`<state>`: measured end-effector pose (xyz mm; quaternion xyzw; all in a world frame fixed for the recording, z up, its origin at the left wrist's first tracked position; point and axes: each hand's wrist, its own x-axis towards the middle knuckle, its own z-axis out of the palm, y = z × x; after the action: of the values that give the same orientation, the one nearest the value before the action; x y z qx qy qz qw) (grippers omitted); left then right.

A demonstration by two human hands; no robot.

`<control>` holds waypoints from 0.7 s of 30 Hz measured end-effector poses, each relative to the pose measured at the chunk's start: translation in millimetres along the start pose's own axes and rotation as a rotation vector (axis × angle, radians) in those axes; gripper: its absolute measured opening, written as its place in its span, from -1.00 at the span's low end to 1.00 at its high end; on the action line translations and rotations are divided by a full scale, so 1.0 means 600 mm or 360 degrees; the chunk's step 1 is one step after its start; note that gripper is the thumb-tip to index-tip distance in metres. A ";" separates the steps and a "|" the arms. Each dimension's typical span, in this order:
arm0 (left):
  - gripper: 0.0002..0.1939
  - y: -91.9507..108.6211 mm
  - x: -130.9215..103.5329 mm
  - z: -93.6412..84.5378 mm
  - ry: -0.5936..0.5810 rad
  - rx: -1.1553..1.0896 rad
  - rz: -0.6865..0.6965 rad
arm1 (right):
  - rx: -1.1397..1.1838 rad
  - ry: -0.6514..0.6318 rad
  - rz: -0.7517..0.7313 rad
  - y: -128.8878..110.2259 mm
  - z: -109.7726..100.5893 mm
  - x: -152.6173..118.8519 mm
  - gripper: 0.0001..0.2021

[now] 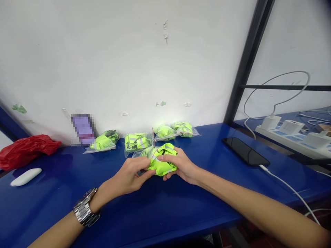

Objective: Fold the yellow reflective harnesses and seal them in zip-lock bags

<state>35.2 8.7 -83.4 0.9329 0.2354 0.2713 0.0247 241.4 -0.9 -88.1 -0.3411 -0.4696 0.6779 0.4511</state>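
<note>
A crumpled neon yellow-green bundle with grey reflective strips point(161, 163) is held between both hands above the blue table. My right hand point(182, 165) grips its right side, thumb on top and fingers beneath. At its left edge my left hand point(137, 172) pinches the material between thumb and fingers. Just behind the hands lie clear zip bags with similar bundles: one at the left point(102, 141), one in the middle point(137, 142), one right of it point(164, 132) and one farther right point(184, 129). Another bagged part touches the held bundle's back left; its outline is partly hidden.
A red plastic bag point(28, 148) and a white oval case point(26, 177) lie at the left on the blue table point(116, 213). A blurred-out phone point(84, 129) leans on the wall. A black phone point(245, 151) with a cable and a power strip point(292, 137) are at the right.
</note>
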 end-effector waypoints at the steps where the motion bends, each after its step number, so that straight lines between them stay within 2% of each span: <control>1: -0.69 -0.001 0.001 0.000 0.0002 -0.0032 -0.0010 | -0.0007 -0.0043 0.0001 0.000 -0.002 -0.001 -0.55; 4: -0.63 -0.006 0.002 -0.001 -0.0004 -0.0097 -0.0033 | -0.0045 -0.0238 -0.0022 0.004 -0.008 -0.003 -0.32; 7: -0.60 -0.007 0.000 -0.001 0.0029 -0.0122 -0.0066 | -0.0130 -0.0311 -0.0098 0.008 -0.008 -0.003 -0.29; 10: -0.63 0.002 -0.001 0.003 0.0088 -0.0110 -0.0052 | -0.0187 -0.0135 -0.0175 0.010 -0.003 -0.003 -0.37; 15: -0.86 0.025 -0.001 0.021 0.0112 0.0012 -0.0087 | -0.0144 0.0132 -0.0228 0.012 0.010 -0.001 -0.57; 18: -0.85 0.033 -0.005 0.035 0.0201 0.0097 -0.0114 | -0.0174 0.0234 -0.0229 0.013 0.016 0.001 -0.65; 21: -0.82 0.040 -0.007 0.042 0.0184 0.0176 -0.0068 | -0.0277 0.0290 -0.0251 0.018 0.017 0.004 -0.67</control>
<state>55.2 -12.4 -103.0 0.9104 0.2710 0.3106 -0.0348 228.4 -3.8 -94.8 -0.4013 -0.5091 0.5633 0.5124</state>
